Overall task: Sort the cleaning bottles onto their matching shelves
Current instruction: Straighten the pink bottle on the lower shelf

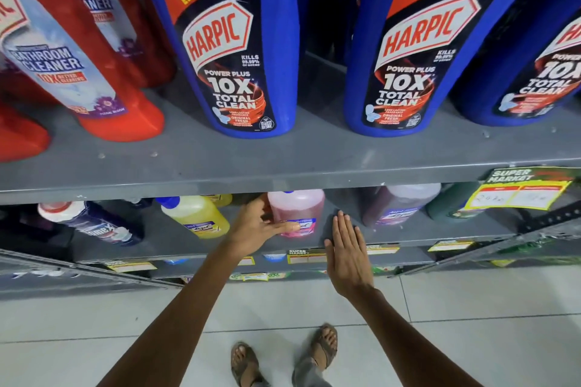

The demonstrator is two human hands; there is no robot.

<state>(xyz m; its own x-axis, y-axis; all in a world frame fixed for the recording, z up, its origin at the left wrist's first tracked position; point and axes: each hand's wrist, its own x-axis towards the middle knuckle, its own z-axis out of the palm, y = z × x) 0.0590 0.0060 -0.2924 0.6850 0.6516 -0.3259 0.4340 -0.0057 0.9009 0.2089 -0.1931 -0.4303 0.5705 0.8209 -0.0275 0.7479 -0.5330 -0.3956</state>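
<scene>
A pink bottle (297, 209) stands on the lower grey shelf (176, 245) under the upper shelf's edge. My left hand (256, 228) wraps around its left side, thumb across the label. My right hand (347, 253) is flat and open just right of the bottle, fingers together, not touching it. A yellow bottle (196, 217) stands to the left of the pink one and a purple bottle (399, 204) to the right. On the upper shelf (283, 160) stand blue Harpic bottles (231, 50) and red bathroom cleaner bottles (78, 66).
A dark bottle with a white cap (91, 221) leans at the lower shelf's left. A green bottle (452, 203) sits at the right behind a yellow price tag (518, 195). More price labels line the shelf edges. Below are pale floor tiles (487, 324) and my sandalled feet.
</scene>
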